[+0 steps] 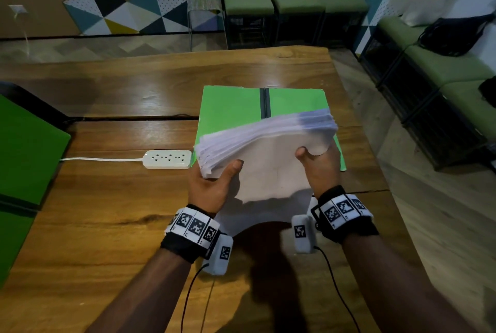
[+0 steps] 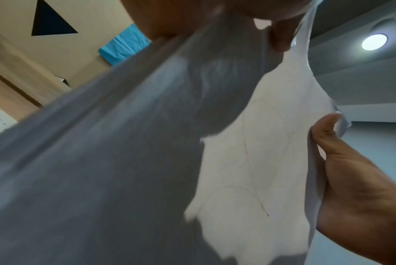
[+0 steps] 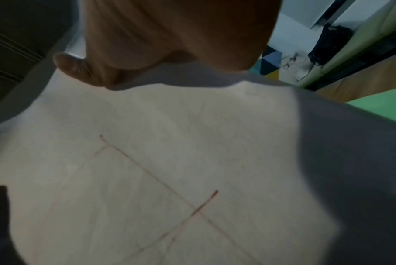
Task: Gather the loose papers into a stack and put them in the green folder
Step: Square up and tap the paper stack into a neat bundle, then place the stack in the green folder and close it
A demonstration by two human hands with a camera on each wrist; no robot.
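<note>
A thick stack of white papers (image 1: 268, 144) is held up between both hands, tilted with its far edge over the green folder (image 1: 230, 110). The folder lies open and flat on the wooden table, a dark spine down its middle. My left hand (image 1: 214, 182) grips the stack's left side, thumb on the near face. My right hand (image 1: 319, 166) grips the right side, thumb on the near face too. The left wrist view shows the paper stack (image 2: 249, 161) with faint red lines and the other hand (image 2: 351, 179) at its edge. The right wrist view is filled by the paper (image 3: 158, 161).
A white power strip (image 1: 167, 159) with its cord lies on the table (image 1: 107, 225) just left of the folder. A green board (image 1: 24, 155) stands at the left edge. Green stools (image 1: 295, 2) and benches line the far and right walls.
</note>
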